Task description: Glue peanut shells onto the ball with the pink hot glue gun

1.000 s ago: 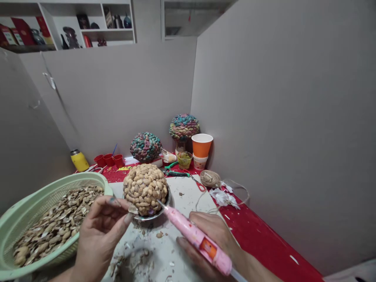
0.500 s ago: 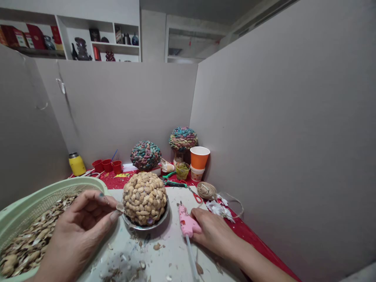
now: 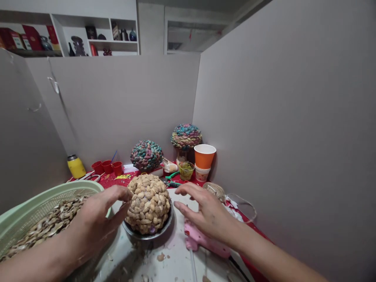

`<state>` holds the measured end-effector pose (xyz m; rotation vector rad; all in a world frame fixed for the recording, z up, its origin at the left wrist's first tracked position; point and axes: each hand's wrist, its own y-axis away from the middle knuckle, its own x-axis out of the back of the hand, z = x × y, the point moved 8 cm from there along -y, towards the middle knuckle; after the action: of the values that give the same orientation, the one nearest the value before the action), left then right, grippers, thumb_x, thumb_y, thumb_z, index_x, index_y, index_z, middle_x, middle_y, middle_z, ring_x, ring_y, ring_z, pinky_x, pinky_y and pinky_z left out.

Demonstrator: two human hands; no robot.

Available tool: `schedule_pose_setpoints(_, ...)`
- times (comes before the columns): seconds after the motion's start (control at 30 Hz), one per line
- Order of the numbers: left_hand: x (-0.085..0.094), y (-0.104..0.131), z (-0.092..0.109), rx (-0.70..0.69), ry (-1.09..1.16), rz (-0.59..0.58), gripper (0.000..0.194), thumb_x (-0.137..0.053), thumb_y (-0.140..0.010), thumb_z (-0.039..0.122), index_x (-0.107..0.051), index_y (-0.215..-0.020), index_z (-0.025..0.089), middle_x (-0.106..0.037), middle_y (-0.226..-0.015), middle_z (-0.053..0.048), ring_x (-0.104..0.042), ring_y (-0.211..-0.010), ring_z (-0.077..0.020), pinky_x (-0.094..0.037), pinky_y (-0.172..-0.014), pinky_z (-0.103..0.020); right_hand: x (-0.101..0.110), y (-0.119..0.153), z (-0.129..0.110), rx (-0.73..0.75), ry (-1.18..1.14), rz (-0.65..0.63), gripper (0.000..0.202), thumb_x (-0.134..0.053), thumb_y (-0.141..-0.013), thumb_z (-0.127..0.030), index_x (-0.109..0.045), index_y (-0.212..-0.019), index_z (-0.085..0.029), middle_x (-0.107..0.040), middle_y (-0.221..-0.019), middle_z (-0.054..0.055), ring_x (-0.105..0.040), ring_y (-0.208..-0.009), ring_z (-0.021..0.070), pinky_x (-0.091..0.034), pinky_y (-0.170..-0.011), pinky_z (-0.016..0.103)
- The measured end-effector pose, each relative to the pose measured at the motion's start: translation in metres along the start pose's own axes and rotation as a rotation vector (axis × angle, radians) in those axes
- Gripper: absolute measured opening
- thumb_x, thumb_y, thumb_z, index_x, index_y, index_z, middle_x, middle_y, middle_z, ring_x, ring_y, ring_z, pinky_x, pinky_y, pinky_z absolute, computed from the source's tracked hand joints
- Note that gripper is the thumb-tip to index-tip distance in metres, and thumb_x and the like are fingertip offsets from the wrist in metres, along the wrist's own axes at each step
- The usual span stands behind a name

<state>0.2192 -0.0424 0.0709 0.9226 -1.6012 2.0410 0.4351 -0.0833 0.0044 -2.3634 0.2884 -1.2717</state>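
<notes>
A ball covered with peanut shells [image 3: 148,203] rests in a metal bowl [image 3: 149,236] on the pale board. My left hand [image 3: 102,219] is at the ball's left side, its fingertips bent against the shells; whether a shell is between them is hidden. To the right of the ball, my right hand [image 3: 205,211] hovers with thumb and fingers apart and holds nothing. Beneath that hand a pink glue gun [image 3: 202,239] lies on the board, partly covered by the hand, with a clear glue stick [image 3: 192,263] reaching toward me.
A green basket of shells [image 3: 53,194] stands at the left. Behind are red cups [image 3: 117,168], two coloured balls [image 3: 147,155], an orange cup [image 3: 204,157], green-handled pliers [image 3: 172,176] and twine [image 3: 214,191]. Grey partitions enclose the table.
My right hand has let go of the glue gun, which now lies on the board, and has opened nearer the ball. My left hand has moved against the ball's side. The view has shifted slightly.
</notes>
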Motion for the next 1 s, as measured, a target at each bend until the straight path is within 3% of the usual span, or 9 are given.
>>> schedule_pose_setpoints(0.2,-0.014,0.002,0.007,-0.279,-0.231,-0.127,0.017,-0.053,-0.089,0.012,-0.062,-0.099,0.022,-0.075,-0.093,-0.008,-0.071,-0.075,-0.02,-0.055,-0.067,-0.026,-0.021,-0.025,-0.013,0.195,-0.197,0.146,0.026,-0.05,-0.095,-0.025,-0.059,-0.118,-0.017,-0.063,-0.122,0.014,-0.056,-0.115,0.0251,-0.046,-0.1,0.044)
schedule_pose_setpoints(0.33,-0.019,-0.002,0.015,-0.407,-0.263,-0.192,0.026,-0.049,-0.089,0.01,-0.063,-0.106,0.023,-0.077,-0.1,-0.011,-0.072,-0.082,-0.0237,-0.057,-0.075,-0.031,-0.032,-0.034,-0.005,0.183,-0.283,0.148,0.026,-0.05,-0.096,-0.026,-0.062,-0.117,-0.018,-0.062,-0.125,0.013,-0.056,-0.117,0.0245,-0.044,-0.103,0.044)
schedule_pose_setpoints(0.53,-0.03,-0.016,0.021,-0.442,-0.197,-0.279,0.028,-0.043,-0.088,0.008,-0.064,-0.097,0.025,-0.077,-0.095,-0.01,-0.071,-0.075,-0.0216,-0.058,-0.071,-0.028,-0.037,-0.032,-0.001,0.174,-0.324,0.162,0.025,-0.051,-0.096,-0.026,-0.063,-0.117,-0.019,-0.06,-0.128,0.012,-0.055,-0.12,0.0244,-0.044,-0.105,0.045)
schedule_pose_setpoints(0.77,-0.038,-0.01,0.031,-0.646,-0.265,-0.315,0.028,-0.043,-0.088,0.004,-0.064,-0.099,0.019,-0.077,-0.095,-0.016,-0.072,-0.078,-0.025,-0.059,-0.081,-0.037,-0.041,-0.029,0.002,0.171,-0.33,0.168,0.028,-0.052,-0.095,-0.025,-0.061,-0.121,-0.019,-0.057,-0.13,0.013,-0.053,-0.122,0.0237,-0.042,-0.106,0.044)
schedule_pose_setpoints(1.0,-0.044,-0.014,0.024,-0.546,-0.14,-0.383,0.025,-0.05,-0.088,0.007,-0.067,-0.1,0.022,-0.077,-0.102,-0.014,-0.074,-0.09,-0.0253,-0.058,-0.088,-0.036,-0.042,-0.029,0.003,0.169,-0.339,0.171,0.028,-0.052,-0.095,-0.024,-0.061,-0.121,-0.018,-0.057,-0.13,0.013,-0.052,-0.122,0.0247,-0.042,-0.106,0.045)
